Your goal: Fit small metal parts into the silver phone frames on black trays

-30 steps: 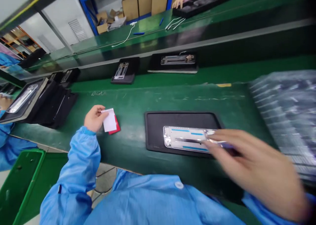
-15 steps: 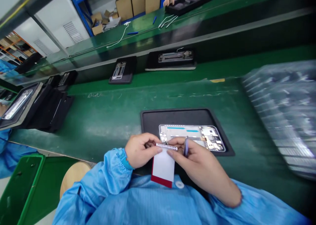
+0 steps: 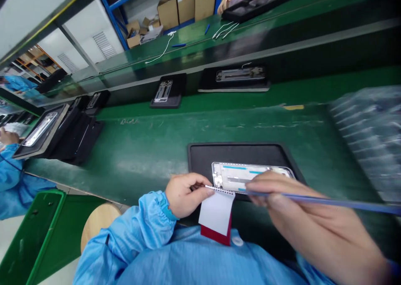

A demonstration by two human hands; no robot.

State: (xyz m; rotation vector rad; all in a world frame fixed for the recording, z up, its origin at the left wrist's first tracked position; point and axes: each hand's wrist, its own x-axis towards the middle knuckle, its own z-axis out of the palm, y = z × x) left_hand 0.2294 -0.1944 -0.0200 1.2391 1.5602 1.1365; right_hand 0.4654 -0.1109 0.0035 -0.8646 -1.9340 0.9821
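Lower centre: my left hand [image 3: 187, 196] pinched white pad [image 3: 216, 214]. Lower right: my right hand [image 3: 297, 214] clasped slim blue tool [image 3: 338, 203] — careless swing could have scratched phone frame [image 3: 235, 175] nearby.

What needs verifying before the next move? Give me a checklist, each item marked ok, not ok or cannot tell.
1. Small white paper pad with a red backing held: ok; the left hand pinches it at its holed top edge.
2. Slim violet-blue stick-like tool in hand: ok; the right hand grips it.
3. Tool's tip free of any stuck piece: cannot tell; fingers and blur obscure it.
4. Silver rectangular phone frame with blue strips inside the shallow black rectangular tray: ok.
5. Whole frame in plain sight: not ok; the right hand covers part.
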